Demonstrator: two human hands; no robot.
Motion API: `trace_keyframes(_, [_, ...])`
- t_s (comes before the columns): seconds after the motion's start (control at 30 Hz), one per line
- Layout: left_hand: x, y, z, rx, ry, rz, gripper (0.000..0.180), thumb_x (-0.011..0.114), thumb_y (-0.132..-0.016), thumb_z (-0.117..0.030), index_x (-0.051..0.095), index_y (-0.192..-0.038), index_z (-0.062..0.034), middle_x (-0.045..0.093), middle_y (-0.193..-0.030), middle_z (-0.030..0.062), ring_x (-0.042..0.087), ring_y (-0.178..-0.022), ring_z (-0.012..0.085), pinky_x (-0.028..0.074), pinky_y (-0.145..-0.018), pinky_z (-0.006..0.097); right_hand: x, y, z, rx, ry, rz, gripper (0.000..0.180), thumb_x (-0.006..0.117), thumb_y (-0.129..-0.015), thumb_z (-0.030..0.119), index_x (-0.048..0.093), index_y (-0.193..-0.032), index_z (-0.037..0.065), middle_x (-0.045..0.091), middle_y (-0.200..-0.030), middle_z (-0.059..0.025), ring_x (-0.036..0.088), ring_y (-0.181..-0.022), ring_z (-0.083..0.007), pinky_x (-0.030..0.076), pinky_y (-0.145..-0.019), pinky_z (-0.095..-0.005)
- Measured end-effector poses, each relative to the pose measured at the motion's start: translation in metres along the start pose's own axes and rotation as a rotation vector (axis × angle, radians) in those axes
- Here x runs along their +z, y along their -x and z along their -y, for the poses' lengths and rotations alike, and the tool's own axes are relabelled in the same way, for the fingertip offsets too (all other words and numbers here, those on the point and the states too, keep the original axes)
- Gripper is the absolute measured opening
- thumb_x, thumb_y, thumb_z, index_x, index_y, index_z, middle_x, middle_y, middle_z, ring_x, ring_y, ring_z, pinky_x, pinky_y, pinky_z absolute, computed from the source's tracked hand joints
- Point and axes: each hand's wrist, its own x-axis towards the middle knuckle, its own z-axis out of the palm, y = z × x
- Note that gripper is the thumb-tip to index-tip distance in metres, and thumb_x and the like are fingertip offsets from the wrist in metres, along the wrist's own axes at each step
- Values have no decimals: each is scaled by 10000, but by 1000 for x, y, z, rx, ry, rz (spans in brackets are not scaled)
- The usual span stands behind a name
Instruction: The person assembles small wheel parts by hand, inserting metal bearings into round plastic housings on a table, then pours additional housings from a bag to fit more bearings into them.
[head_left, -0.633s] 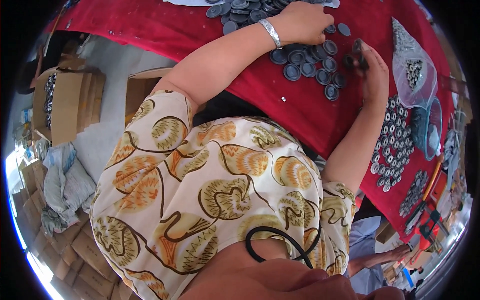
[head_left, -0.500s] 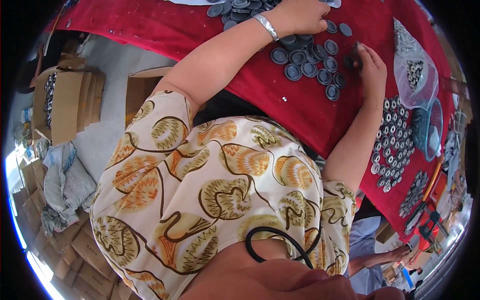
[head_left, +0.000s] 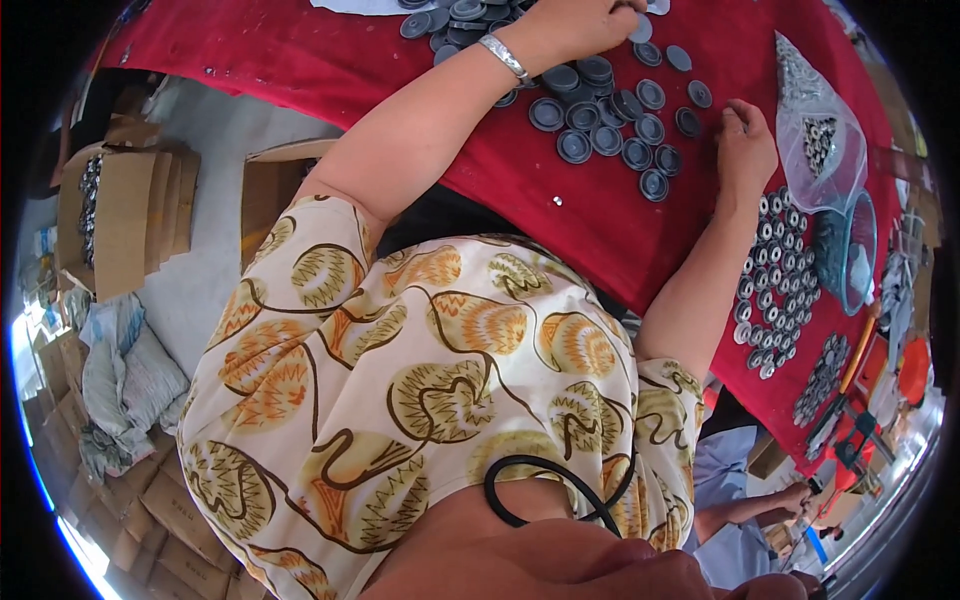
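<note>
My left hand (head_left: 580,27), with a silver bracelet at the wrist, reaches over the red cloth at the top edge, which cuts off part of it. Its fingers are curled together; what they hold, if anything, is hidden. Just below them is a light grey disc (head_left: 641,29). My right hand (head_left: 747,150) rests beside the scattered discs, fingers curled in, with nothing visible in it. Closest to it are two dark round discs (head_left: 687,121) lying flat. Between my hands lie several dark grey rimmed discs (head_left: 606,139), some overlapping, and a larger heap (head_left: 468,12) lies farther left.
On the red cloth (head_left: 590,235), right of my right arm, are rows of metal-centred rings (head_left: 770,270), a clear bag of small metal parts (head_left: 820,140) and a blue-green basket (head_left: 860,255). Open cardboard boxes (head_left: 130,220) stand at left. Another person's arm (head_left: 750,510) shows at lower right.
The dark disc at my right fingers is out of them; discs now lie flat beside that hand, which has drawn slightly back. My left hand stays by the top edge. The view has shifted slightly.
</note>
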Motion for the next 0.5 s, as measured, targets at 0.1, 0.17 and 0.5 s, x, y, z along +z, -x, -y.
trace_keyframes(0.1, [-19, -7, -31, -244, 200, 34, 226, 547, -901, -141, 679, -994, 17, 693, -797, 166, 681, -647, 246, 534, -628, 364, 12, -7, -7, -156, -40, -103, 314, 625, -909, 331, 706, -1126, 117, 710, -1065, -154, 666, -1014, -356, 519, -876, -433])
trace_keyframes(0.17, [-20, -11, -62, -552, -88, 78, 236, 535, -948, -139, 656, -1068, 25, 683, -775, 101, 651, -601, 144, 529, -563, 288, 13, -5, 7, -205, 84, -97, 343, 637, -904, 373, 706, -1128, 123, 699, -1080, -158, 659, -1027, -364, 518, -875, -445])
trace_keyframes(0.5, [14, -8, -35, -518, 649, 261, 250, 552, -972, -160, 642, -1138, 4, 684, -869, 73, 650, -661, 120, 540, -593, 248, -12, 0, 15, -217, -199, -78, 373, 775, -795, 360, 704, -1012, 65, 722, -957, -104, 693, -861, -243, 535, -775, -365])
